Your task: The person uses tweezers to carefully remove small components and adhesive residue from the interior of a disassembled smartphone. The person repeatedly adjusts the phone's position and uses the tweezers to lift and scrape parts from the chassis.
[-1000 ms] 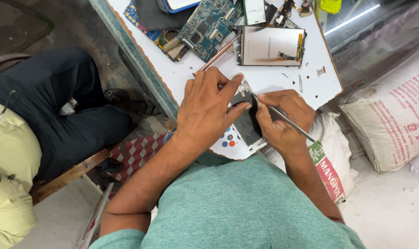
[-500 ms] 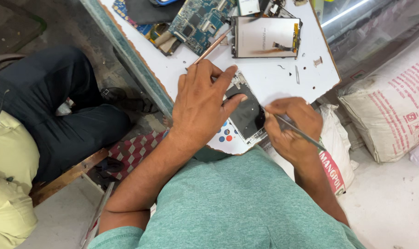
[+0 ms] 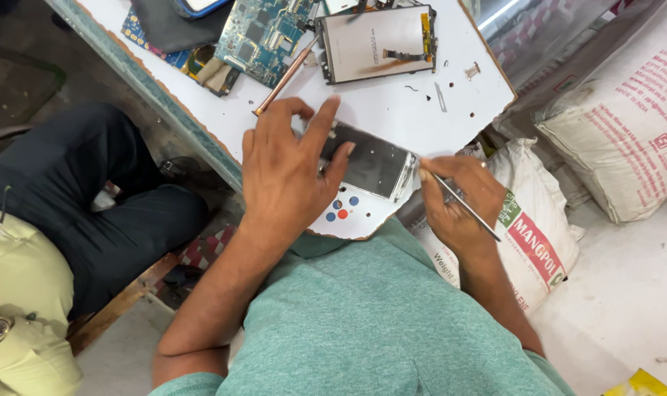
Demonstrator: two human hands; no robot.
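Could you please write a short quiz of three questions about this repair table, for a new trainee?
1. True or false: the left hand presses down on the opened phone frame lying on the white table.
2. What does the right hand hold? A) a thin metal tool B) a hammer C) a cup
3. Fill in: the blue-green circuit board lies at the far side of the table, to the ______ of the detached screen panel.

Key: 1 true. 2 A: the thin metal tool points with its tip at the near right edge of the phone frame. 3 left.
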